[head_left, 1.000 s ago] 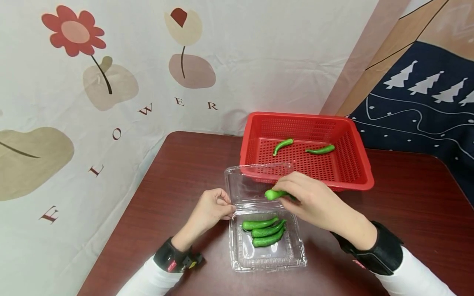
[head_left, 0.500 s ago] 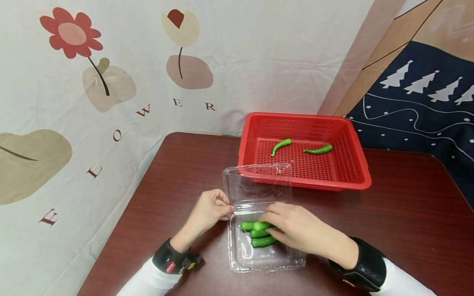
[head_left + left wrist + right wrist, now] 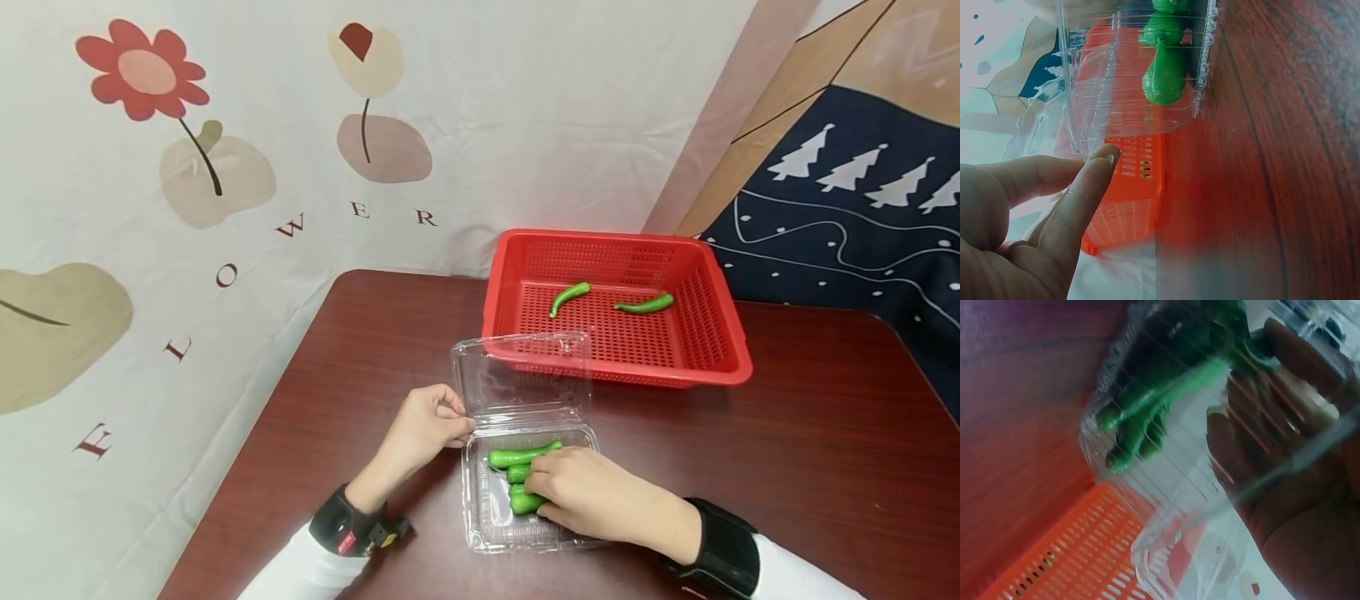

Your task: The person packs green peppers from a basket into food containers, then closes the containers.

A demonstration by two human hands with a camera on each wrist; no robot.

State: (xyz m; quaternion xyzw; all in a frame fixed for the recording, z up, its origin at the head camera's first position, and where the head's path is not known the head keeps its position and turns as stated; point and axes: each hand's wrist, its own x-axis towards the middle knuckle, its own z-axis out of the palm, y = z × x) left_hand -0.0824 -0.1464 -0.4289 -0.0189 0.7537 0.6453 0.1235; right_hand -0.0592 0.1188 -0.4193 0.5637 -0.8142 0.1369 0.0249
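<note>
A clear plastic clamshell box point(image 3: 487, 533) stands with its lid point(image 3: 525, 375) raised, and several green peppers point(image 3: 517, 457) lie side by side in its base. My left hand point(image 3: 427, 425) pinches the box's edge at the hinge between thumb and fingers, as the left wrist view also shows. Over the right part of the base is my right hand point(image 3: 588, 492), its fingers around a green pepper point(image 3: 527, 502) at the near end of the row. In the right wrist view the clear wall lies in front of the fingers point(image 3: 1254, 425); the hand covers the peppers' thin ends in the head view.
A red perforated basket point(image 3: 731, 333) stands just behind the box with two curved green peppers inside, a left one point(image 3: 572, 292) and a right one point(image 3: 651, 304). The raised lid overlaps its front rim in the head view. Printed cloth point(image 3: 465, 100) hangs behind the dark red-brown table point(image 3: 330, 350).
My right hand has carried a green pepper down from beside the lid into the box's base, then toward its near side. My left hand keeps its pinch on the hinge edge.
</note>
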